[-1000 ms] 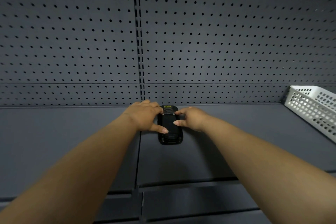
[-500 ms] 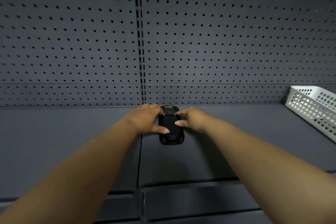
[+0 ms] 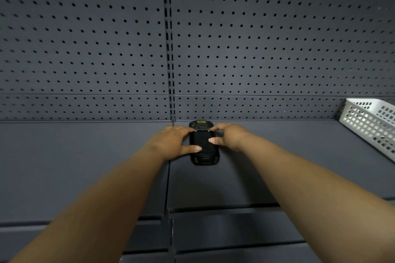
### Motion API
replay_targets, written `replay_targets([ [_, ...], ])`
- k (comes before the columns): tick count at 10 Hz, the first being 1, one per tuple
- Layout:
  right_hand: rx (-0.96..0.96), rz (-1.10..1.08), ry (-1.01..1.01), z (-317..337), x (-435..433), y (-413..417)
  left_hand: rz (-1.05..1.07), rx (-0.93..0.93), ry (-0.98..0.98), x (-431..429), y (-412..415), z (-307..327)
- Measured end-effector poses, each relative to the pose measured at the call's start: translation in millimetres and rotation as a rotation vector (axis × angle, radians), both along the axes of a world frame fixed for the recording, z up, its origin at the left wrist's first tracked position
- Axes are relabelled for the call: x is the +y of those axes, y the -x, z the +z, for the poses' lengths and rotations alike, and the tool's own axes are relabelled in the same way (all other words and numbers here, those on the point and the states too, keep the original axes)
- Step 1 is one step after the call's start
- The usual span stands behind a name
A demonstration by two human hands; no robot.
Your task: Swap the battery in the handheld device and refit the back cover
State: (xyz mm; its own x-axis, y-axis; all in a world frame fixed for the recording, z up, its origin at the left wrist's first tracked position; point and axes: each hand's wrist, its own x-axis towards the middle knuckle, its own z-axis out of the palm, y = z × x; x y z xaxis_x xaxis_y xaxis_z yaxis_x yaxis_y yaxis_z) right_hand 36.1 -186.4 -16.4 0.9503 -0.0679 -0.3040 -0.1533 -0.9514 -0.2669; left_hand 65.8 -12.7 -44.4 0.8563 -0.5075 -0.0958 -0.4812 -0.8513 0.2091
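A black handheld device (image 3: 204,151) lies back side up on the dark grey shelf (image 3: 85,166), close to the pegboard wall. A small yellow label shows at its far end. My left hand (image 3: 171,142) rests against its left side, thumb laid across the back cover and a fingertip at the top left corner. My right hand (image 3: 229,136) holds the right side, thumb pressing on the cover and a fingertip at the top right corner. The cover sits on the device; no loose battery is visible.
A white plastic mesh basket (image 3: 372,121) stands at the right end of the shelf. The perforated pegboard wall (image 3: 256,49) rises directly behind the device. The shelf's front edge (image 3: 213,209) runs below my forearms, with lower shelves under it.
Both hands stay on the device. The thumbs have shifted slightly on the back cover, the right thumb a little higher. The device has not moved on the shelf.
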Motion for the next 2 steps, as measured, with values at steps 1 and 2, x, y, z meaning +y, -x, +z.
replay_targets([
  [1, 0.021, 0.005, 0.045, 3.4, 3.7, -0.4, 0.006, -0.005, -0.02, -0.5, 1.2, 3.3],
  [2, -0.006, 0.022, 0.116, 3.8, 5.1, 1.7, 0.017, 0.002, -0.021, -0.6, 2.1, 0.8],
])
